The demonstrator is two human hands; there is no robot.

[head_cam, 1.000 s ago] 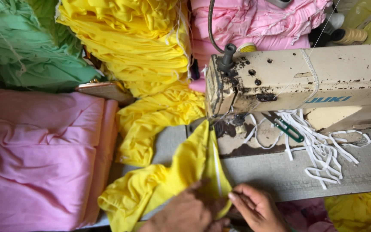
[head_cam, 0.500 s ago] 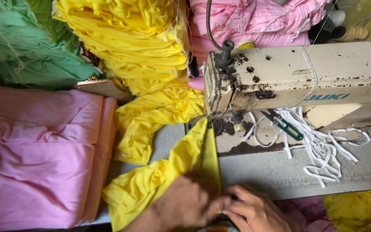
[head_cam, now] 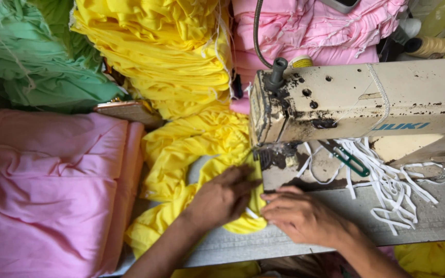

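needle area: hidden behind sewing machine (head_cam: 356, 103) head | yellow fabric (head_cam: 202, 170): partly under both hands

left hand (head_cam: 222, 198) bare | right hand (head_cam: 300, 216) bare | no sleeves visible

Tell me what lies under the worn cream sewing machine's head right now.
Yellow fabric runs beneath the sewing machine's head, pressed flat by the left hand and right hand. White elastic strips lie farther right. The needle and stitch line are hidden by the head.
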